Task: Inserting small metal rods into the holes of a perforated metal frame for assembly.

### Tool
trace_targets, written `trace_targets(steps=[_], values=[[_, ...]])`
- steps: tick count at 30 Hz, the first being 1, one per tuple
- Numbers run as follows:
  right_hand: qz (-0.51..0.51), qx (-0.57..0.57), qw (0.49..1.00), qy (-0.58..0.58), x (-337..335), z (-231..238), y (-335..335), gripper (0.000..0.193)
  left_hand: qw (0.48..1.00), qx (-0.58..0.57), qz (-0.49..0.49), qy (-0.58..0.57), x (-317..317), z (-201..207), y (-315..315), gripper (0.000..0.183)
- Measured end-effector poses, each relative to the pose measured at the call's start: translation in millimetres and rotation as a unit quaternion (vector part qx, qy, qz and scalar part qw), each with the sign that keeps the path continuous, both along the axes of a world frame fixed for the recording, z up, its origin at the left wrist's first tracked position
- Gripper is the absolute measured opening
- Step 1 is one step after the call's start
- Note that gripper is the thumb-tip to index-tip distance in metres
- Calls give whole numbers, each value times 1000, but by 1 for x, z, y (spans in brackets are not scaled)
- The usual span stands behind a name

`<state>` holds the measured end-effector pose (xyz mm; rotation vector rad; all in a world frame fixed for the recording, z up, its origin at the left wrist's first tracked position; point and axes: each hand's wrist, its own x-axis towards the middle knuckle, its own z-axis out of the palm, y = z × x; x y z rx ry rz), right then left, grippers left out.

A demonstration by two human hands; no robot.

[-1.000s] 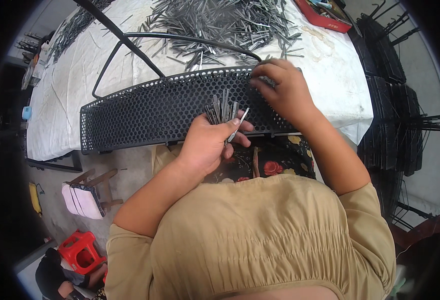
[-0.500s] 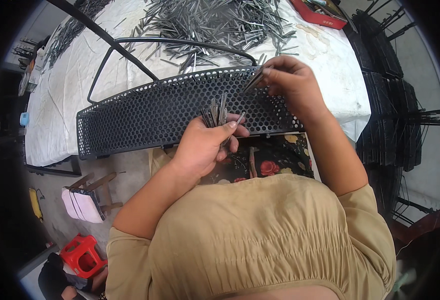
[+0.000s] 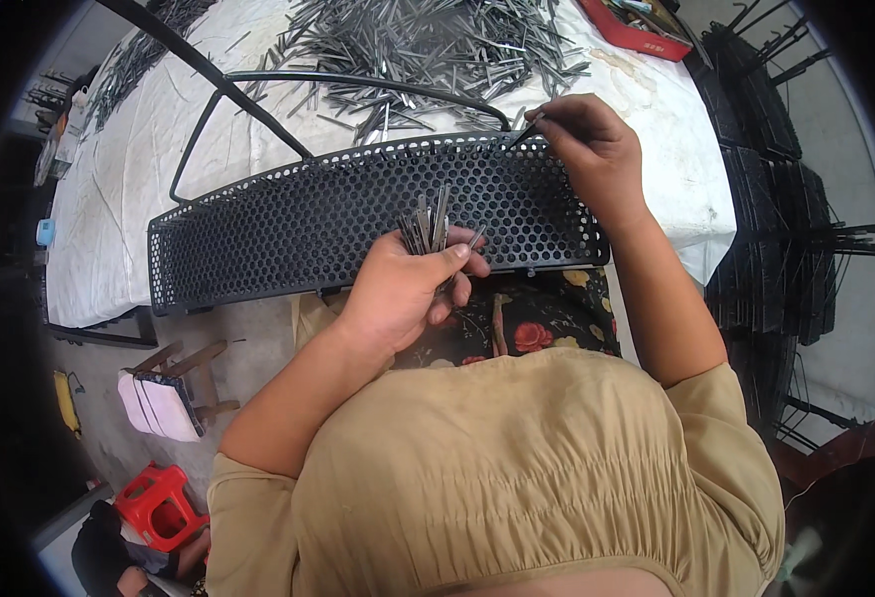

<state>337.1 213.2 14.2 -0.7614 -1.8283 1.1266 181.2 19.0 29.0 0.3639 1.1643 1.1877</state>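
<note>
1. The left hand point(image 3: 408, 279) is clutching metal strips point(image 3: 441, 214) above a perforated panel point(image 3: 308, 219); uneven pressure could spill them.
2. Ahead-right, the right hand point(image 3: 597, 149) is pinching a dark piece point(image 3: 527, 132); tilting might drop it.

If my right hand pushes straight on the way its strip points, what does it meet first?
Probably the far edge of the black mesh basket, at the tip of the metal strip. Whether they already touch is unclear.

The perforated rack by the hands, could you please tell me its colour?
The rack is black; it shows best in the head view.
</note>
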Motion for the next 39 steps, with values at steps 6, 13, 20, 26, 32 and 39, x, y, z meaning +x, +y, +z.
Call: trace_targets(steps=[6, 13, 20, 26, 32, 39], values=[[-8, 136, 989, -61, 0, 1, -4, 13, 1000, 4, 5, -10, 0, -1, 0, 25], [-5, 193, 979, -68, 2, 0, -5, 13, 1000, -3, 10, -2, 2, 0, 0, 24], [23, 205, 971, -119, 3, 1, -4, 14, 1000, 1, 15, -14, 0, -3, -1, 23], [54, 235, 960, -144, 8, 13, 2, 14, 1000, 6, 19, -23, 0, -3, -2, 23], [85, 232, 954, -170, 11, 11, 4, 14, 1000, 4, 17, -22, 0, -3, -2, 22], [65, 232, 959, -148, 7, 11, 0, 14, 1000, 14, 9, -7, -1, -5, -2, 22]])
